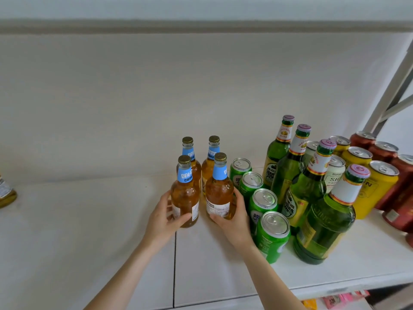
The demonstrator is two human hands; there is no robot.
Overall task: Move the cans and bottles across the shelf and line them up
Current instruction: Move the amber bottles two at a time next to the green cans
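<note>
Left hand [164, 217] grasping front-left amber bottle [185, 198], right hand [232, 218] grasping front-right amber bottle [220, 193], fingers hidden behind glass, far-left bottle [6, 191] cut off by frame edge

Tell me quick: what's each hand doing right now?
Left hand: closed around the front-left amber bottle.
Right hand: closed around the front-right amber bottle.

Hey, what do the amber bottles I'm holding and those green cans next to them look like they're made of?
The amber bottles look like clear glossy glass: the liquid shows through and highlights glint, under paper labels and crimped gold metal caps. The green cans look like thin painted metal, probably aluminium: bare silver tops with pull tabs.
</note>
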